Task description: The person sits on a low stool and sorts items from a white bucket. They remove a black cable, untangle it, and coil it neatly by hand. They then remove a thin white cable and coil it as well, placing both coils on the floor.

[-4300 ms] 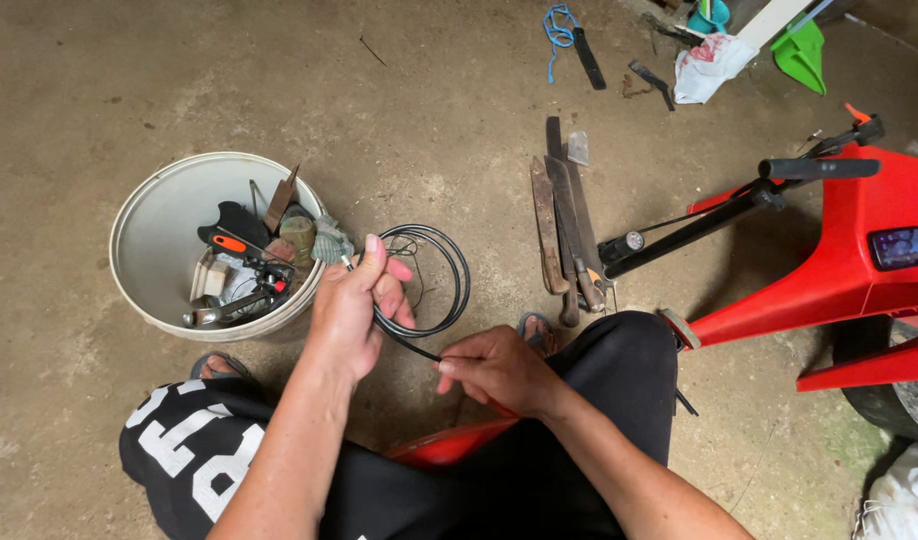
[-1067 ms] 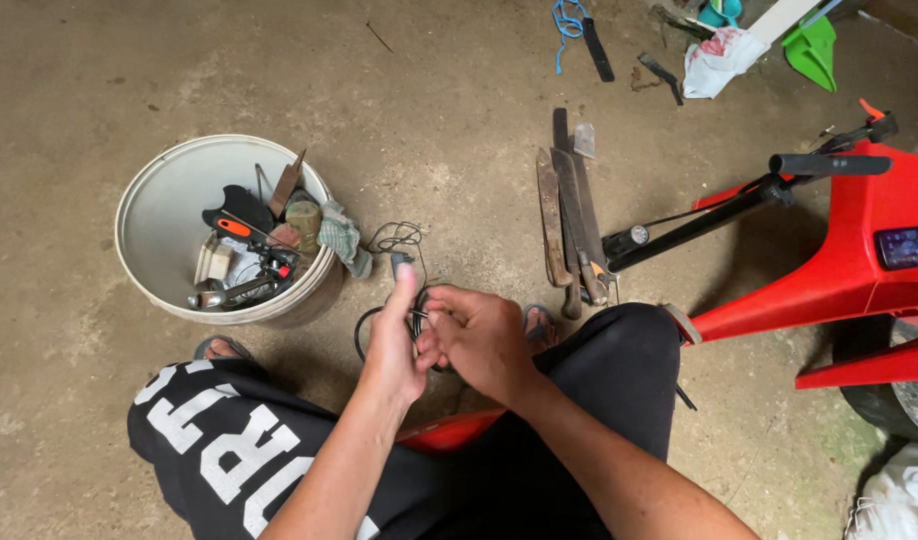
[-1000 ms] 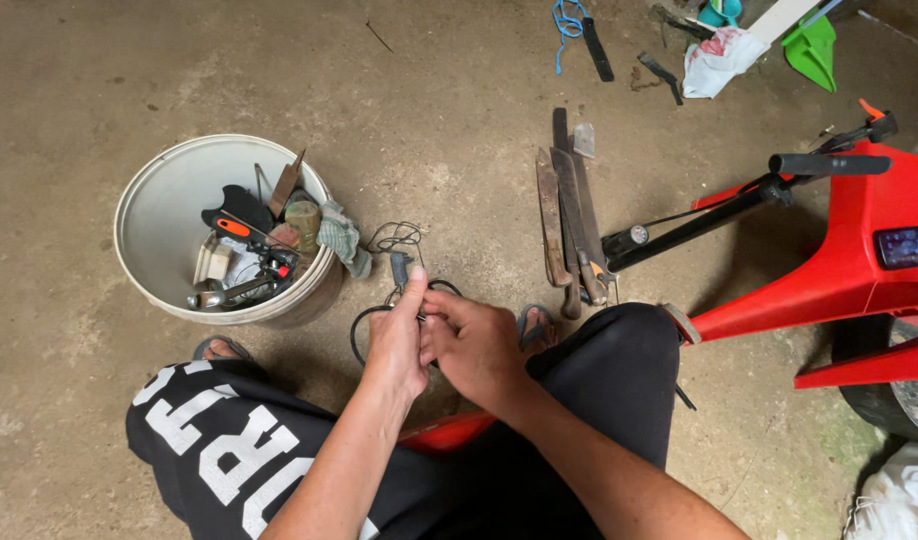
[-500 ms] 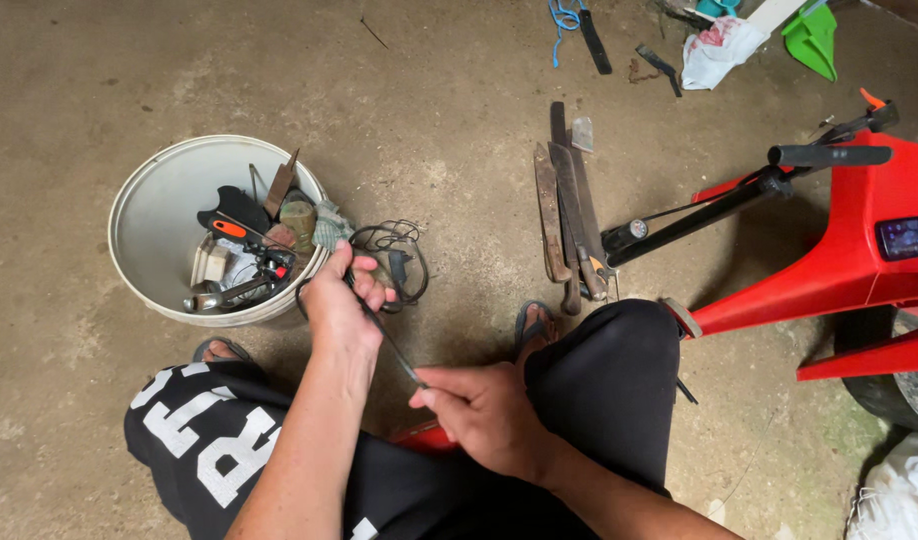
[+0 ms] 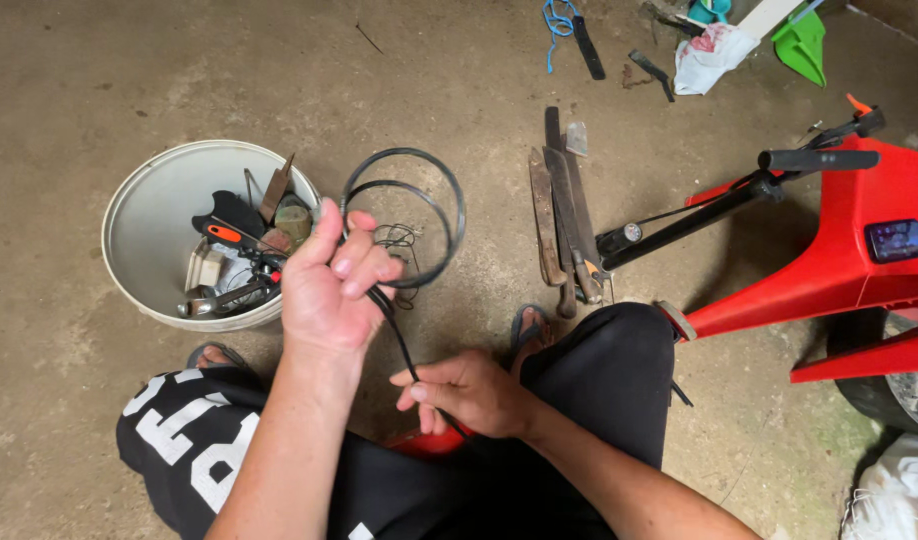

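Fingers of the left hand (image 5: pixel 329 290) clamp the black cable (image 5: pixel 449 205) coils near the white bucket (image 5: pixel 129 215); the right hand (image 5: pixel 469 392) pinches its tail, seemingly mid-coiling, another loop needed.

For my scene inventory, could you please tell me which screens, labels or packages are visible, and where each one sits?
Small screen: dark rounded rectangle on the red vehicle body, far right.
White plastic bag: crumpled, red-marked, on the floor at top right.
No other labels or signs are legible.
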